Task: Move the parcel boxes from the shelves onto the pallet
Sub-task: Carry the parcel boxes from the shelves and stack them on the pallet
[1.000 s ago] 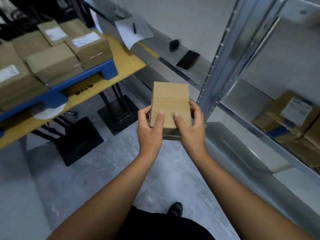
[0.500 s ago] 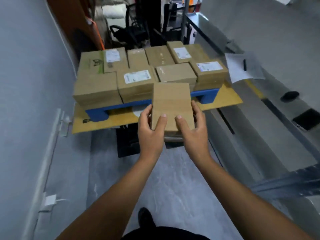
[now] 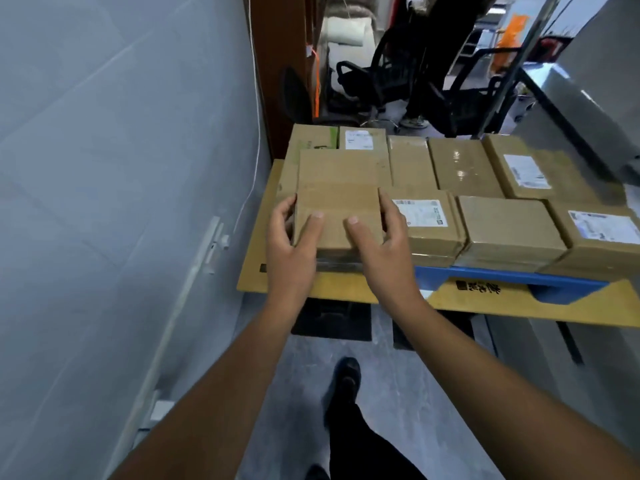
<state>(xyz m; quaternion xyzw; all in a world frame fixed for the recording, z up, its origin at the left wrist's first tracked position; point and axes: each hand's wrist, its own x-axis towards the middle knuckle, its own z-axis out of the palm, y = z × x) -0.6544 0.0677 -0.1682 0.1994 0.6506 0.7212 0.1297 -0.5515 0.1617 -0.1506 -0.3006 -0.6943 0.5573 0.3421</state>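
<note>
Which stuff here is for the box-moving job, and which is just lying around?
For the job: the plain box, held by the left hand and right hand; the stacked boxes; the blue pallet.
Just lying about: the black chair; the orange strap; the white cable on the wall.

A grey wall (image 3: 104, 202) is running along the left, a white cable (image 3: 257, 157) hanging down it. Black chairs (image 3: 381, 77) are standing at the back beside an orange strap (image 3: 316, 84). A yellow board (image 3: 346, 293) is sitting above black bases (image 3: 332, 322) on grey floor (image 3: 398, 393).
</note>
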